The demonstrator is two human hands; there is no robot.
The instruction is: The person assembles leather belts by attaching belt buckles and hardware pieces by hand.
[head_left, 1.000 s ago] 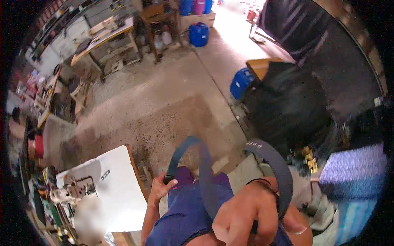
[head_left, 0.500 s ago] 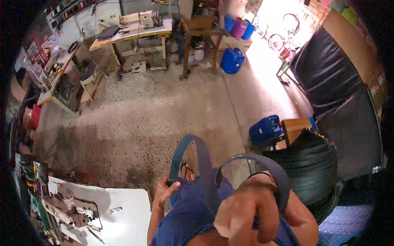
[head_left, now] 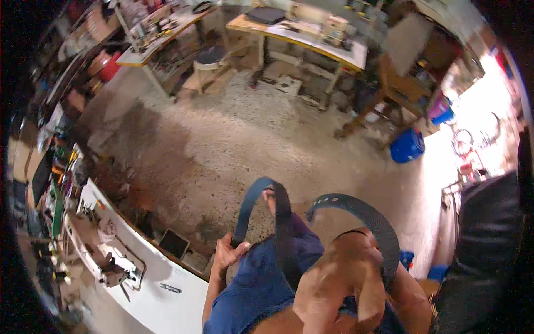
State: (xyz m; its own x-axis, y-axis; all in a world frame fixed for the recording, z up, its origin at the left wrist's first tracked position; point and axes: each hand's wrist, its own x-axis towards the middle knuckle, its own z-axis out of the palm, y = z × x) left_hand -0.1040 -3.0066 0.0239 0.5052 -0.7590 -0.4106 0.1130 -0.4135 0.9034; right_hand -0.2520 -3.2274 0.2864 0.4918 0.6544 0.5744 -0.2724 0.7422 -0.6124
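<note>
A dark belt [head_left: 284,234] hangs in a loop in front of my body, over the blue clothing [head_left: 261,267]. My left hand [head_left: 229,254] is closed on one part of it, the thumb lying along the strap. Large and close to the camera, my right hand [head_left: 340,281] is curled around the belt, its fingers bent and slightly blurred. From there a free end with a row of holes arcs up and to the left. The part inside the right fist is hidden.
To my left, a white table [head_left: 167,303] carries a sewing machine [head_left: 111,270] and small thread snips [head_left: 171,288]. Farther off stand a second sewing table [head_left: 311,36], a stool [head_left: 210,55], a wooden chair [head_left: 406,86] and a blue jug [head_left: 408,146]. Black sheeting [head_left: 489,222] hangs at right.
The view has turned left, so the room has shifted rightward and the coil of black material has left the picture. Both hands keep their hold on the belt, almost unmoved.
</note>
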